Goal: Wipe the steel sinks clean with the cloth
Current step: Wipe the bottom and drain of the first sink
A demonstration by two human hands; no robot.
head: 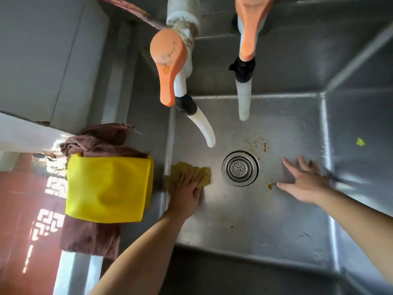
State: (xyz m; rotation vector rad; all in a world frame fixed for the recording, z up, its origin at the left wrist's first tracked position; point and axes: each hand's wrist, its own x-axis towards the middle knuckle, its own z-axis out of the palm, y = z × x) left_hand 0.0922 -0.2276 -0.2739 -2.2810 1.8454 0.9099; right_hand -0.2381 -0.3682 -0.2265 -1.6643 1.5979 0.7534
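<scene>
Steel sink (255, 220): deep, dull grey, orange-brown stains near drain. Cloth (204, 174): mustard-yellow, crumpled flat on sink floor, left side, against left wall.

Cloth (192, 172) partly under left hand (187, 191).

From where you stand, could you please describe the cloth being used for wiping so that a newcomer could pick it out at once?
Start at the round drain in the steel sink floor and look left, toward the sink's left wall. There the left hand presses flat on a crumpled mustard-yellow cloth. Unlike the smooth bright yellow cloth and brown towel draped over the rim, it lies inside the basin.
</scene>
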